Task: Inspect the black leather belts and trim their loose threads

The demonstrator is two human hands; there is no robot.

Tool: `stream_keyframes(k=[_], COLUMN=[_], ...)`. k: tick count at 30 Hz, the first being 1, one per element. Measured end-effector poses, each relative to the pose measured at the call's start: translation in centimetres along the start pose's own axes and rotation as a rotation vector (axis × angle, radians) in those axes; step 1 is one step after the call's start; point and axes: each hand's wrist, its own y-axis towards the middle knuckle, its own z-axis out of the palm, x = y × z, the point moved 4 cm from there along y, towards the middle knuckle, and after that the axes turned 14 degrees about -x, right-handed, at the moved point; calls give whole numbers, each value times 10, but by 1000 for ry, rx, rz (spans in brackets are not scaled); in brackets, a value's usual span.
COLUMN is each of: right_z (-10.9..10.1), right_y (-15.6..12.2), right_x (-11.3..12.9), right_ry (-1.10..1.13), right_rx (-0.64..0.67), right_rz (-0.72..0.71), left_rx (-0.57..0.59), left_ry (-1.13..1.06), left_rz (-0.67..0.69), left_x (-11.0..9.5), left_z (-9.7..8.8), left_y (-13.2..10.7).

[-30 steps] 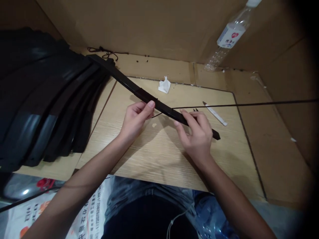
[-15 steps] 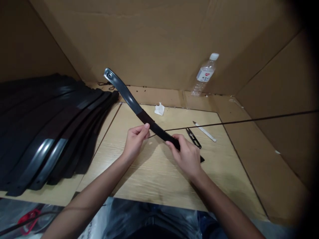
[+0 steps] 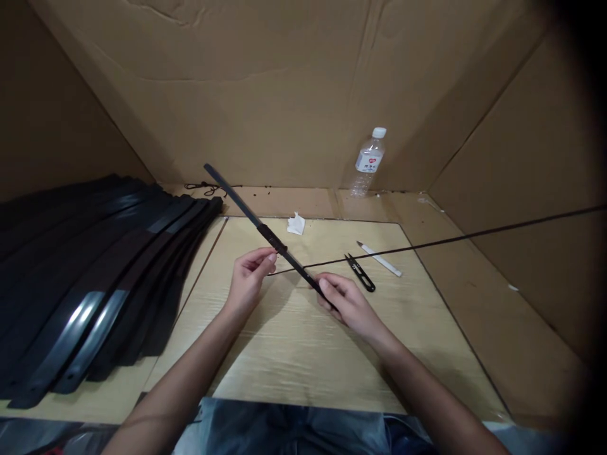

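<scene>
A narrow black curved strip (image 3: 241,205) slants over the table, now seen nearly edge-on, with dark cord windings (image 3: 272,239) around its middle. My right hand (image 3: 348,303) is closed around its lower end, which the fingers partly hide. My left hand (image 3: 250,278) is pinched beside the windings, at the stretch of dark cord (image 3: 450,240) that passes the strip. That cord runs taut out to the right edge of the view. Whether the left fingertips also touch the strip I cannot tell. Black thread snips (image 3: 360,273) lie just beyond my right hand.
Many similar black strips (image 3: 90,253) are fanned in a pile on the left. A white pen-like tool (image 3: 379,259) and a scrap of white paper (image 3: 296,224) lie on the table. A plastic bottle (image 3: 370,162) stands at the back, against the cardboard wall (image 3: 246,114).
The strip has been rolled from showing its broad face to showing its thin edge. Both hands keep their holds, and the right hand's grip has turned with it. The view has tilted slightly upward.
</scene>
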Motion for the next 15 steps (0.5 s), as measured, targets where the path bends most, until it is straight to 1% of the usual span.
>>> stream_keyframes(k=[2,4,6,7,9,11,13,15], right_z=[5,8,11,11,9,5,-2,-8], right_y=[-4,-8,-11,-11,-8,-2,4,8], right_x=[-3,-6,-7,-7,-8,-8,-8,-5], right_ry=[185,344,439,457,430,323,138,-99], right_rx=[147,262,328,334,276,156,24,-106], right_rz=[163,297,364,369,337,252,120,-43], left_rx=[-16,-16,-10,-6,3,16,33,36], left_ry=[26,57,74,80,99,119,125,104], left_rz=[34,61,77,83,92,98,80,33], left_x=[-2,-4,-6,-6,-5,-4,-1,1], left_z=[0,2,3,3,2,1,0,0], left_y=[0,0,-1,-2,-2,-1,-1,-1])
